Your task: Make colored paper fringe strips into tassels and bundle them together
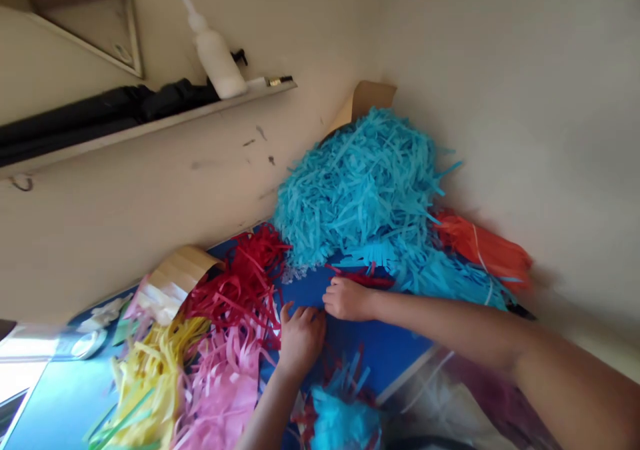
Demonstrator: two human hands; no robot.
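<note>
My left hand [303, 340] is low over the blue tabletop [310, 287], its fingers bent and close to my right hand. My right hand [349, 299] is closed, with its fingertips turned toward the left hand. Whatever lies between the fingers of either hand is hidden or too small to make out. Just behind the right hand lies a strip of dark red fringed paper [367, 278]. Left of my left hand is a heap of red paper strips [233, 280], with pink fringed paper [225, 383] below it. A blue fringed bundle [343, 417] sits in front.
A large pile of turquoise shredded paper [360, 183] fills the corner. Orange paper [485, 247] lies right of it, yellow fringe [155, 383] at left. A curved cardboard piece [175, 273] stands by the wall. A white bottle [217, 60] stands on the shelf [165, 125].
</note>
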